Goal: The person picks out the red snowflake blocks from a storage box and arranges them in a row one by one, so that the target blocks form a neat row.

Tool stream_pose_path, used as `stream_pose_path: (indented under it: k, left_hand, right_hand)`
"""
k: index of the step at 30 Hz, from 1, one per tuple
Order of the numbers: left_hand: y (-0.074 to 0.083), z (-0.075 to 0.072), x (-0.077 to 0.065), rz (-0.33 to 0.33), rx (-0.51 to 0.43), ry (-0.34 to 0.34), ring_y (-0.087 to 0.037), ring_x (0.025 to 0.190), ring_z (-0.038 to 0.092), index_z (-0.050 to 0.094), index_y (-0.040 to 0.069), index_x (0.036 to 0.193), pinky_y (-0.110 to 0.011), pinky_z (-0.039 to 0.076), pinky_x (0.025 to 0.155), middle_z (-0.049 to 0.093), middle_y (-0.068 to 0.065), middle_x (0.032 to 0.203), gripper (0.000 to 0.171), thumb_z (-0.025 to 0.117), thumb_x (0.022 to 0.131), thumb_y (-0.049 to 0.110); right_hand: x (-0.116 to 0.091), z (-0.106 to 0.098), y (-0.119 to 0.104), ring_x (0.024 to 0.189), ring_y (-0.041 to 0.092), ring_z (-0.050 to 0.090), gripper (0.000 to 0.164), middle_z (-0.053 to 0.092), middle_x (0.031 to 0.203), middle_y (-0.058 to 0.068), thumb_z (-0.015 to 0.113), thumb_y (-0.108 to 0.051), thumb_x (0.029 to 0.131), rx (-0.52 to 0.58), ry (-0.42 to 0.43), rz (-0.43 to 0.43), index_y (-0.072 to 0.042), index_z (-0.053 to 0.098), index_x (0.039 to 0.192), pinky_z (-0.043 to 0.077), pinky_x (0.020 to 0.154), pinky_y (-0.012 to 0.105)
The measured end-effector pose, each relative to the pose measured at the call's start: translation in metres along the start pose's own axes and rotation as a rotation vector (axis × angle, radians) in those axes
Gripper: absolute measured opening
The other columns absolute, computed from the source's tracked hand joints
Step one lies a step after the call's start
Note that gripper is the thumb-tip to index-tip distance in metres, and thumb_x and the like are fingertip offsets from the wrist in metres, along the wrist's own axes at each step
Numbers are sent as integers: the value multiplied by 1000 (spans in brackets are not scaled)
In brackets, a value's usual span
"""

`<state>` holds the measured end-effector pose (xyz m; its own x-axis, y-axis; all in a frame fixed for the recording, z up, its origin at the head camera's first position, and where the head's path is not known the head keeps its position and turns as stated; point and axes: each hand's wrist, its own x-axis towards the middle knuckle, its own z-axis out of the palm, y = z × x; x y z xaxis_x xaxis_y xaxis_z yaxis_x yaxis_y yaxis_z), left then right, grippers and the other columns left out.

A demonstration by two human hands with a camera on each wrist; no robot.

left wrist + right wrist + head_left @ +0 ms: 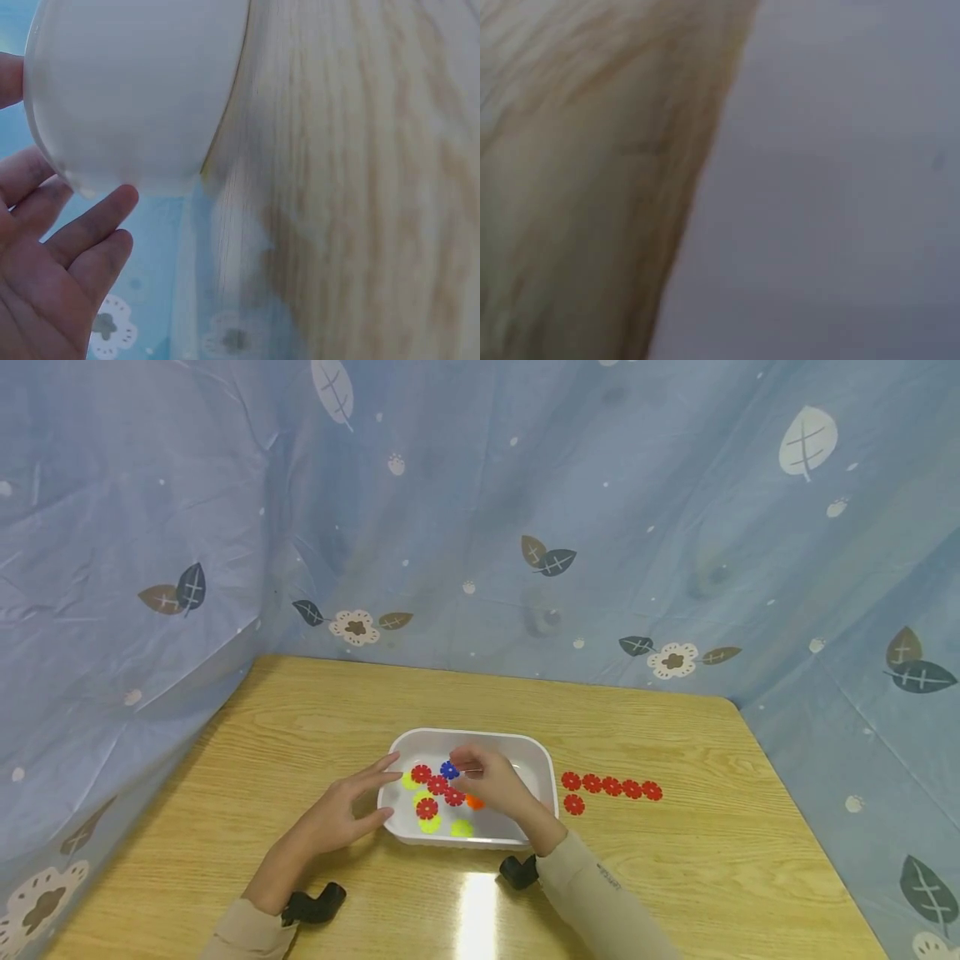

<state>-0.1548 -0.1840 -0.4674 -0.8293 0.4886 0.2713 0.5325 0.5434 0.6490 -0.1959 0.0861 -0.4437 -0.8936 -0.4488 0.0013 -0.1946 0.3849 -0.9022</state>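
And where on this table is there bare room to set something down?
Bare: the table right of the row of red pieces, and the strip between the white tray and the blue curtain. Crowded: the tray's left-to-middle part, where coloured pieces cluster between left hand and right hand.

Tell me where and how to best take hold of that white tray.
Probably grip the tray by its rim at both short ends: left hand from the left, right hand from the right. It is longer side to side than front to back, and loose pieces lie inside, so opposite grips should keep it level.
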Motion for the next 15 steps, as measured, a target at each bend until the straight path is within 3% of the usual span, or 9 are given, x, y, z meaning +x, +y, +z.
stream_pose_path:
  k: [7,15]
  left_hand:
    - [0,-1,0,2,8,4,-34,135,38,56,8,131,-52,35,108,36,-7,151,47,67,87,21]
    - [2,0,0,19,10,2,-36,134,39,56,6,131,-53,35,107,36,-10,151,46,66,89,22]
  right_hand:
    - [7,7,9,104,25,62,33,66,111,12,70,-7,82,-160,-31,87,1,61,114,54,93,37]
    - [3,15,5,88,14,57,35,63,97,4,74,-8,78,-437,-52,77,-2,64,111,52,81,29]
